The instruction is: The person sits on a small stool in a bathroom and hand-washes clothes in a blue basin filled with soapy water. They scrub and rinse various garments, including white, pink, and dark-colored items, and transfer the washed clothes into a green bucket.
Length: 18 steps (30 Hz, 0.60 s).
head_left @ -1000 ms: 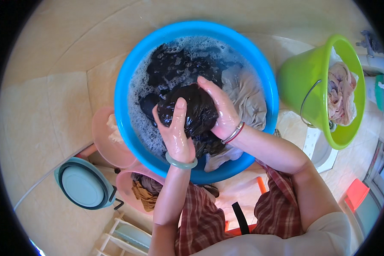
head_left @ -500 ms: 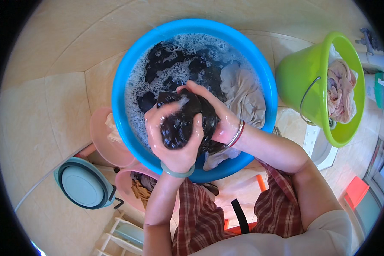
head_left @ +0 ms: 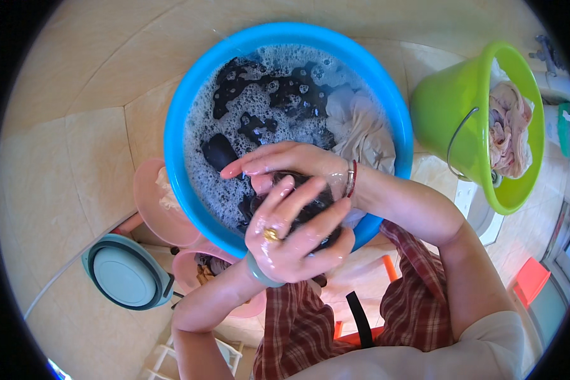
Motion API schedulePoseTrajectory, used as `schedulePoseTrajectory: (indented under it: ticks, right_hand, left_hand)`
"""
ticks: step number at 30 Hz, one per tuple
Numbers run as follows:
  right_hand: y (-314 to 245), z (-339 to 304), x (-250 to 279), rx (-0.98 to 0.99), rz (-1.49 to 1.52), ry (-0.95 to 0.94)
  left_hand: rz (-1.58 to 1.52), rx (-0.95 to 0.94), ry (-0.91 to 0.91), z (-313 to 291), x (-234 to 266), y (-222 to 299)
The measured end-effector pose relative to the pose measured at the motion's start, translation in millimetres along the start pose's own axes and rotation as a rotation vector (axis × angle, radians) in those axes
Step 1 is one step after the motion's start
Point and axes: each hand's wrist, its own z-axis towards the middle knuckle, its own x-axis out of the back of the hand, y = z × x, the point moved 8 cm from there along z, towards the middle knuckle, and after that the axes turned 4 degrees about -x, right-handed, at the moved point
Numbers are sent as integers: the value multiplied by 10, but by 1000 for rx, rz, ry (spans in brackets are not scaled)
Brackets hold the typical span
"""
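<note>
A wet, dark garment (head_left: 313, 212) is bunched between my two hands at the near side of a round blue basin (head_left: 175, 126). My left hand (head_left: 294, 237), with a gold ring and a pale green bangle, lies over it with the fingers spread and curved round it. Across its far side stretches my right hand (head_left: 297, 161), cupping the bundle. Sudsy water fills the basin, where more dark cloth (head_left: 297, 88) soaks under the foam. At the right inside the basin, a pale beige cloth (head_left: 364, 130) is partly sunk. The garment's shape is mostly hidden by my fingers.
On the right, a lime green bucket (head_left: 446, 107) holds pinkish and white cloths (head_left: 510, 126). Two pink basins (head_left: 147, 218) with cloth inside stand left of the blue one. A grey-green folding basin (head_left: 123, 275) is at lower left. Tiled wall (head_left: 63, 152) lies beyond.
My left hand has rolled over the garment and now shows its back, moving right and nearer. My right hand has swung across the bundle's far side, and the bundle sits lower and nearer me.
</note>
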Motion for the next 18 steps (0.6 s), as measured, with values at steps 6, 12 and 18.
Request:
schedulePoseTrajectory:
  ticks: [6,12,18]
  right_hand:
    - [70,60,-139,-139,-170,-80]
    - [-21,57,-264,-124,-428,-64]
    - [61,107,-146,-89,-601,-7]
  left_hand:
    - [136,-189,-124,-6,-154,261]
    - [307,-360,-104,-44,-275,365]
    - [345,-480,-170,-296,-542,391]
